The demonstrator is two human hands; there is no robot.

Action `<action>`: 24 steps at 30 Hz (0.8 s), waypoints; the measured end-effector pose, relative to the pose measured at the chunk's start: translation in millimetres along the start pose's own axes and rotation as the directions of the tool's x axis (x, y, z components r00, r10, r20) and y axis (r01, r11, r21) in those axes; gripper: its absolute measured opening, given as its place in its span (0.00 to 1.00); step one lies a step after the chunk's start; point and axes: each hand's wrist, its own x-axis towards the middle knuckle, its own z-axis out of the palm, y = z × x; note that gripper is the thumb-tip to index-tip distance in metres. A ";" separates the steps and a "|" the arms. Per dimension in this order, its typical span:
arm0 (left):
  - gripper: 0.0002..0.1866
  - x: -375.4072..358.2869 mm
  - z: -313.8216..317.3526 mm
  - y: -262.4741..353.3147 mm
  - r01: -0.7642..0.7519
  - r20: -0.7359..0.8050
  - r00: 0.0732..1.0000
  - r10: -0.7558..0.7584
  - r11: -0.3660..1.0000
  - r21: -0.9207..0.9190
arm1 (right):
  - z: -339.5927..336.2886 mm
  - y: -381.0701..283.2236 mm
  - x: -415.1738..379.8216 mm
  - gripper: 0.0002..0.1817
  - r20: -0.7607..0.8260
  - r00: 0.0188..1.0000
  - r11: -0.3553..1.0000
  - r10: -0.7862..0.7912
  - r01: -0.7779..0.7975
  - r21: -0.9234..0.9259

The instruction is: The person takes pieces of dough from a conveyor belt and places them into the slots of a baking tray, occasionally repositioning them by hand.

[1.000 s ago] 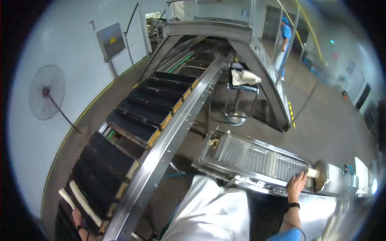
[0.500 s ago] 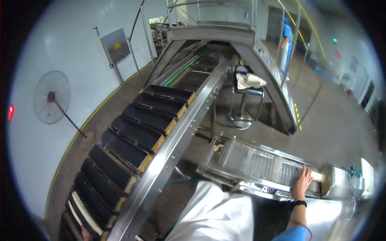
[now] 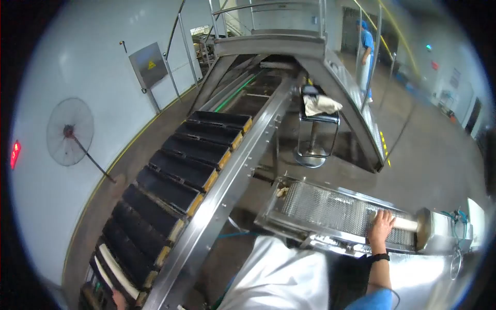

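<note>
My right hand [image 3: 381,227] lies over the left end of a pale dough roll [image 3: 406,224] on the mesh conveyor [image 3: 330,206], its fingers bent around the roll. The rest of the roll reaches right to the metal housing. At the bottom left, only a small part of my left hand [image 3: 120,299] shows, beside a long white dough strip [image 3: 118,269] lying in a black tray. A second, thinner strip [image 3: 103,272] lies to its left. The fingers of my left hand are hidden.
Black trays [image 3: 178,168] line a sloping conveyor with a steel side rail [image 3: 217,191]. A stool [image 3: 312,129] holds a cloth [image 3: 321,105]. Metal stairs [image 3: 356,124] rise behind. A person in blue [image 3: 367,51] stands at the back right. A fan [image 3: 70,132] stands left.
My right hand and the dough roll have moved left along the mesh, and more of the roll shows outside the housing. The black trays have shifted slightly up and right in view.
</note>
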 end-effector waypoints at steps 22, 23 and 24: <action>0.45 -117.1 137.1 482.3 -0.121 0.095 0.980 0.174 0.907 -0.404 | -55.3 -75.2 -40.6 0.18 0.083 0.989 0.992 -0.124 0.123 0.012; 0.45 -129.5 130.8 496.1 -0.154 0.106 0.971 0.213 0.902 -0.403 | -54.7 -78.8 -41.3 0.17 0.078 0.991 0.993 -0.112 0.108 0.050; 0.44 -131.2 138.3 508.5 -0.153 0.075 0.976 0.207 0.883 -0.444 | -45.2 -75.8 -36.2 0.16 0.023 0.983 0.977 -0.181 0.177 0.117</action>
